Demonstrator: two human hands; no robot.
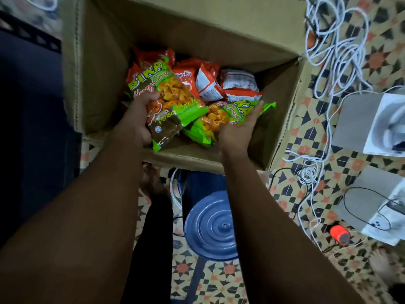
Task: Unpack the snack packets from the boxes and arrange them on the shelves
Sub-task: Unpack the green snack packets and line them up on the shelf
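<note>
Reaching into open cardboard box (105, 62) on floor: left hand (137, 121) curled round green snack packet (166, 99), lifting it clear for shelving. Right hand (237, 128) cupped under second green packet (221, 119), fingers nearly straight, scooping. Orange packets (197, 80) lay behind, unpacked.

Brown box (219, 34), green packets (168, 102) with orange snacks showing, orange-and-white packets (208, 82) behind. Floor (341, 132) has beige, black and orange star tiles. Blue ringed lid (210, 229), white cables (335, 47).
</note>
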